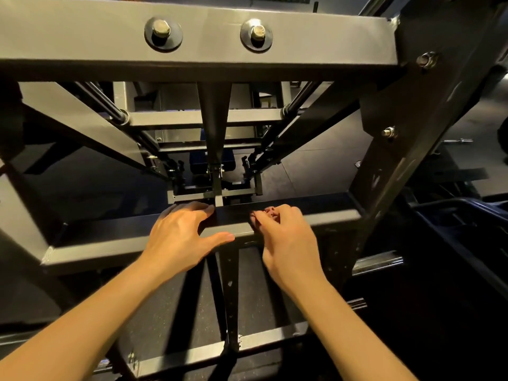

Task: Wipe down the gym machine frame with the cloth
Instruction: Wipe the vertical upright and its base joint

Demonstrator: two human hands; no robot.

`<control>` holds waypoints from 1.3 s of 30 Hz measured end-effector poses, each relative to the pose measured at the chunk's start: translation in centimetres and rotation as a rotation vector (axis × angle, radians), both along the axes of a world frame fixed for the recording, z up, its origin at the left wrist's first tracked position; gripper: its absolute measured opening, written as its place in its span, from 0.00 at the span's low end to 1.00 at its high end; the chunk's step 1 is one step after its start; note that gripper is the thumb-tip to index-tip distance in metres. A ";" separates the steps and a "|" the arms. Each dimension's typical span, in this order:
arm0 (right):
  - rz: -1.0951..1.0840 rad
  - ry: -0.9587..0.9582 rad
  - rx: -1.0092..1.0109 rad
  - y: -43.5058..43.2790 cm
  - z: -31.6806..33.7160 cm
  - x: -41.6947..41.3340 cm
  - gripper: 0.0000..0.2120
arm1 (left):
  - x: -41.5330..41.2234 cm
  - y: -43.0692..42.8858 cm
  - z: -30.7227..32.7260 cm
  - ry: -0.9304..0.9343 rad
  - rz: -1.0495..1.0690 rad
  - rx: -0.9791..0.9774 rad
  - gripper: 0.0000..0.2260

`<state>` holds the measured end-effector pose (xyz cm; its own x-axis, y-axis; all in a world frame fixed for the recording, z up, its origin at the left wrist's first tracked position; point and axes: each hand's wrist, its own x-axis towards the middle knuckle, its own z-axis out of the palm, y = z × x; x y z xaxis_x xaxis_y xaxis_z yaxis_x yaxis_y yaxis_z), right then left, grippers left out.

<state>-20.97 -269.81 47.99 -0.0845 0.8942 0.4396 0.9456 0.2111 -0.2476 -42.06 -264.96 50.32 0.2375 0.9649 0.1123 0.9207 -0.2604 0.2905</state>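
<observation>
At six o'clock from the big upper beam, both bare hands are meeting on a lower crossbeam of the gym machine frame. The frame is showing as square steel tubing painted matte grey-black, with scuffs and pale chips on the slanted upright at three o'clock. Two hex bolts on round black washers are sitting in the upper beam at twelve o'clock. Slim, smooth, round guide rods are running diagonally behind it at ten o'clock.

The left hand is lying wide and flat over the crossbeam. Its fingers are reaching across the dark top face and its thumb is stretching along the grey front edge. Just beside it, at its three o'clock, the right hand is curling its fingers and thumb together, pinching a small fold of cloth. The cloth is looking black and limp, hanging over the beam's front edge under the fingertips. It is nearly merging with the dark paint, so its full outline is hard to tell.

Speckled black rubber flooring is lying beneath the frame at six o'clock. At four o'clock a dark, hard-walled bin is standing beside the upright, and its contents are too shadowed to make out.
</observation>
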 end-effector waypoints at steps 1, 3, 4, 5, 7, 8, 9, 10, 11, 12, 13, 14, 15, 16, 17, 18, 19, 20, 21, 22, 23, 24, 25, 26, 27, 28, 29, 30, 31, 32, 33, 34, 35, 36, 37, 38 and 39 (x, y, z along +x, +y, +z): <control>0.005 -0.005 0.007 0.2 0.3 1.2 0.19 | 0.0 0.0 0.0 0.010 0.000 -0.010 0.46; -0.118 -0.019 0.049 0.9 0.6 5.0 0.16 | 0.2 0.1 0.1 0.019 -0.001 -0.027 0.46; -0.223 -0.037 0.048 1.2 0.8 7.0 0.15 | 0.2 0.2 0.1 0.017 -0.001 -0.034 0.47; -0.339 -0.047 0.005 1.4 1.0 8.9 0.15 | 0.2 0.2 0.0 0.012 0.001 -0.040 0.47; -0.538 -0.041 -0.096 1.8 1.2 11.0 0.14 | 0.3 0.1 0.0 -0.005 0.007 -0.042 0.47; -0.593 -0.038 -0.090 1.9 1.1 10.7 0.13 | 0.4 0.1 0.0 -0.014 0.009 -0.041 0.47; -0.600 -0.036 -0.036 1.9 1.0 9.7 0.11 | 0.4 0.1 0.1 -0.022 0.011 -0.041 0.47; -0.566 -0.029 0.025 1.8 0.8 8.2 0.10 | 0.4 0.0 0.1 -0.028 0.010 -0.039 0.47; -0.485 -0.025 0.080 1.5 0.6 6.5 0.09 | 0.4 -0.1 0.1 -0.027 0.008 -0.039 0.46; -0.376 -0.026 0.101 1.2 0.1 4.8 0.10 | 0.4 -0.1 0.1 -0.021 0.005 -0.036 0.45; -0.262 -0.011 0.080 0.7 -0.3 3.4 0.12 | 0.3 -0.1 0.0 -0.013 0.000 -0.034 0.44; -0.174 -0.006 0.061 0.2 -0.4 2.5 0.15 | 0.1 0.0 -0.1 -0.006 -0.006 -0.031 0.43; -0.123 -0.024 0.058 0.2 -0.2 2.6 0.16 | 0.0 0.1 -0.1 0.002 -0.012 -0.028 0.44; -0.119 -0.053 0.066 0.5 0.1 3.5 0.16 | -0.1 0.1 -0.2 0.006 -0.017 -0.026 0.44; -0.175 -0.079 0.061 1.0 0.3 5.0 0.15 | -0.2 0.2 -0.2 0.010 -0.023 -0.020 0.45; -0.275 -0.102 0.036 1.5 0.6 6.8 0.14 | -0.3 0.3 -0.2 0.010 -0.028 -0.016 0.46; -0.405 -0.110 -0.001 2.1 1.0 8.7 0.14 | -0.3 0.3 -0.2 0.010 -0.031 -0.012 0.46; -0.533 -0.102 -0.045 2.4 1.4 10.1 0.13 | -0.2 0.3 -0.2 0.007 -0.031 -0.007 0.46; -0.606 -0.079 -0.055 2.4 1.6 10.5 0.12 | -0.2 0.3 -0.3 0.006 -0.030 -0.002 0.46; -0.610 -0.066 -0.015 2.2 1.4 9.7 0.10 | -0.2 0.4 -0.3 0.006 -0.032 0.004 0.46; -0.555 -0.052 0.029 1.8 0.9 8.3 0.09 | -0.2 0.4 -0.3 0.007 -0.035 0.002 0.45; -0.455 -0.026 0.049 1.1 0.2 6.6 0.09 | -0.2 0.3 -0.3 0.007 -0.038 -0.001 0.44; -0.340 0.007 0.040 0.5 -0.2 5.1 0.12 | -0.1 0.4 -0.3 0.005 -0.039 -0.003 0.43; -0.247 0.026 0.019 0.1 -0.4 4.5 0.14 | -0.1 0.4 -0.2 0.006 -0.042 -0.003 0.41; -0.196 0.029 0.013 0.3 -0.1 4.9 0.16 | -0.1 0.4 0.0 0.006 -0.048 -0.002 0.40; -0.201 0.019 0.010 0.8 0.1 5.9 0.15 | -0.1 0.3 0.0 0.006 -0.051 0.002 0.39; -0.257 -0.003 0.010 1.5 0.3 7.1 0.15 | -0.1 0.3 0.0 0.007 -0.048 0.007 0.39; -0.350 -0.019 0.012 2.1 0.5 8.3 0.15 | -0.2 0.3 -0.1 0.009 -0.046 0.008 0.38; -0.459 -0.013 0.013 2.5 0.5 9.1 0.15 | -0.2 0.2 -0.1 0.012 -0.046 0.011 0.38; -0.558 0.014 0.029 2.7 0.4 9.1 0.15 | -0.2 0.3 -0.1 0.013 -0.045 0.015 0.38; -0.612 0.058 0.058 2.7 0.1 8.4 0.15 | -0.2 0.3 -0.2 0.014 -0.043 0.017 0.38; -0.608 0.103 0.099 2.6 -0.3 7.3 0.14 | -0.1 0.4 -0.2 0.017 -0.038 0.015 0.38; -0.557 0.140 0.134 2.2 -0.8 6.1 0.13 | 0.0 0.6 -0.1 0.020 -0.035 0.006 0.38; -0.473 0.167 0.148 1.7 -1.2 5.3 0.13 | 0.1 0.7 0.0 0.023 -0.031 -0.005 0.38; -0.372 0.190 0.137 1.2 -1.5 5.0 0.14 | 0.2 0.8 0.1 0.024 -0.028 -0.016 0.38; -0.271 0.202 0.110 0.8 -1.7 5.2 0.15 | 0.3 0.9 0.2 0.025 -0.025 -0.026 0.38; -0.190 0.201 0.085 0.5 -1.6 5.8 0.16 | 0.6 0.9 0.5 0.025 -0.024 -0.034 0.38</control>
<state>-15.14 -269.29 46.38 0.1780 0.8447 0.5048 0.9037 0.0627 -0.4235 -41.47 -264.03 50.79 0.2629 0.9620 0.0735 0.9213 -0.2729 0.2768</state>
